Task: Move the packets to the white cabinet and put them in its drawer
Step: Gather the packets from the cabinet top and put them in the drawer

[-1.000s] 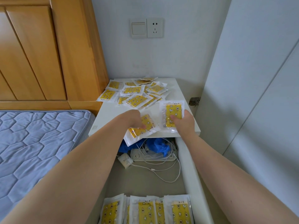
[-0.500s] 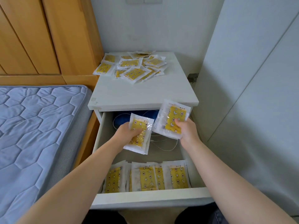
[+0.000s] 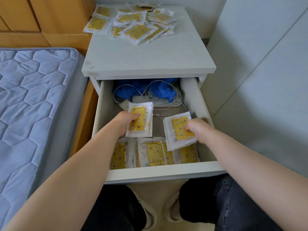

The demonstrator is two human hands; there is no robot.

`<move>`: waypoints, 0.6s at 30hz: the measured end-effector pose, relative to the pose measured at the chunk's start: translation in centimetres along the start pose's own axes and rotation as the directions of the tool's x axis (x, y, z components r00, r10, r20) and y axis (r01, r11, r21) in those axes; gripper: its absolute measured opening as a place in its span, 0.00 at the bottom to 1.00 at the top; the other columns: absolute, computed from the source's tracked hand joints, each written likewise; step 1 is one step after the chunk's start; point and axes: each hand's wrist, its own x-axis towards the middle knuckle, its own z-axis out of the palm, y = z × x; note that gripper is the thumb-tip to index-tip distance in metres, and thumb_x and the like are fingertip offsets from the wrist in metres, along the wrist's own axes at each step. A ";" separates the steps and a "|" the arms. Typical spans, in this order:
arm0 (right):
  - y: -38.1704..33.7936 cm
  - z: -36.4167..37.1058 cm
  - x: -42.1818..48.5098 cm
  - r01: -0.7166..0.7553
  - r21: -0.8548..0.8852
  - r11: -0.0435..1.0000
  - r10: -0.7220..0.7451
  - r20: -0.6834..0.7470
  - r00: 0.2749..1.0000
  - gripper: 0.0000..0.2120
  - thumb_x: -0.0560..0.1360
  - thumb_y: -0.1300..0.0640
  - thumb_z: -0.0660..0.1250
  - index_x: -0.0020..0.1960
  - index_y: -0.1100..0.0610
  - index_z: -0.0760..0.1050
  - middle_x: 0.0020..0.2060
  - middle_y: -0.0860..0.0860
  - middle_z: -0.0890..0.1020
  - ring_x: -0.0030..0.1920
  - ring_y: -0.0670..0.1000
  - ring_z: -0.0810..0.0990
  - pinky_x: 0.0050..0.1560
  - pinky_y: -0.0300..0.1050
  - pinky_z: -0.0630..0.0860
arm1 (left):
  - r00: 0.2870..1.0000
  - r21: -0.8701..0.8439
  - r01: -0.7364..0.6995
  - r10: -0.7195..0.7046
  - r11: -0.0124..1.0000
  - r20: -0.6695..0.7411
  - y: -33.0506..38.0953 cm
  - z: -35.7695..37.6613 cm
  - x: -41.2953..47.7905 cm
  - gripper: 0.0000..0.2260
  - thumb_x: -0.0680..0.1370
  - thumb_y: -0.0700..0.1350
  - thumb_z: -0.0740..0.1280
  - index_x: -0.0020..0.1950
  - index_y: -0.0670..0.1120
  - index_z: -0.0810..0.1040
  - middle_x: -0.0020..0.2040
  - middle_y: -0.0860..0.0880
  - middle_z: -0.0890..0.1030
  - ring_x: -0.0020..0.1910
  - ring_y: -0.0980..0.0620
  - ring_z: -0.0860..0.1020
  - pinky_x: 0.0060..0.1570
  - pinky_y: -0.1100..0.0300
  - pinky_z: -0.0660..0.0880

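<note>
Head view: the left hand (image 3: 124,121) pinches a small stack of white plastic packets with yellow printed centres (image 3: 141,120) above the white cabinet's open drawer (image 3: 158,172). At its 4 o'clock, the right hand (image 3: 199,130) grips a second stack (image 3: 180,130). A row of packets (image 3: 155,154) lines the drawer's 6 o'clock edge. A loose pile (image 3: 133,22) lies at 12 o'clock on the cabinet top (image 3: 146,59).

— Where do we look from?
— From our own head, forward and steeply down, close above the open drawer (image 3: 158,171).
— How much do we take in?
— Widely: bed (image 3: 33,105) at left, cabinet top (image 3: 146,60) ahead.
</note>
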 end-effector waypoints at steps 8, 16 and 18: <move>0.5 2.3 -2.7 0.110 -0.872 0.477 0.055 0.154 0.987 0.19 0.82 0.61 0.50 0.71 0.64 0.66 0.67 0.59 0.72 0.66 0.57 0.71 0.61 0.44 0.69 | 0.999 0.100 -0.021 0.017 0.995 0.036 0.0 0.2 -0.3 0.14 0.79 0.42 0.65 0.64 0.42 0.74 0.56 0.44 0.81 0.55 0.44 0.80 0.61 0.44 0.73; 0.2 4.0 -2.9 0.110 -0.993 0.033 -0.312 0.094 0.945 0.19 0.74 0.65 0.63 0.65 0.59 0.73 0.60 0.54 0.77 0.59 0.56 0.76 0.46 0.47 0.77 | 0.997 0.162 -0.070 0.065 0.984 0.039 0.3 0.1 -0.3 0.13 0.80 0.43 0.65 0.64 0.42 0.74 0.53 0.46 0.80 0.54 0.46 0.79 0.62 0.47 0.73; 0.0 4.5 -2.0 0.287 -0.949 0.134 -0.489 0.188 0.852 0.22 0.75 0.60 0.64 0.68 0.60 0.67 0.63 0.56 0.73 0.63 0.56 0.71 0.55 0.49 0.73 | 0.997 0.178 -0.080 0.075 0.981 0.038 0.4 0.2 -0.3 0.12 0.80 0.43 0.64 0.63 0.43 0.74 0.53 0.46 0.80 0.53 0.47 0.79 0.61 0.48 0.73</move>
